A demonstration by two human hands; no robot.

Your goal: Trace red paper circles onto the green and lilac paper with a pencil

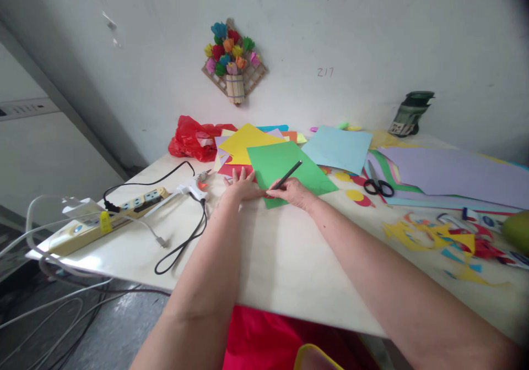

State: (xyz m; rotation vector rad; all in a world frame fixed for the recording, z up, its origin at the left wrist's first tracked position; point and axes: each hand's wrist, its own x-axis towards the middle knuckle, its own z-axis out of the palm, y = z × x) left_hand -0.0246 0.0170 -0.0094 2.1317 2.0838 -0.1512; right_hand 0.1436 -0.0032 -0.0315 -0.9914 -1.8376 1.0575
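Observation:
A green sheet of paper point(289, 158) lies tilted on the table in front of me. My right hand point(294, 192) grips a dark pen point(291, 172), its lower end pointing down at the sheet's near left part. Under that end, a small red piece point(269, 196) shows between my hands, mostly hidden by fingers. My left hand point(240, 185) lies flat with its fingers spread at the green sheet's left edge, its thumb reaching toward the red piece. Yellow paper point(248, 141) and red paper point(233, 169) lie beyond my left hand.
On the left are a glue gun point(194, 185) with a looped cord and a power strip point(103, 229). Black-handled scissors point(378, 187) rest on coloured paper at right, near yellow scraps point(413, 238). A light blue sheet point(339, 147) and red plastic bag point(198, 139) lie toward the wall.

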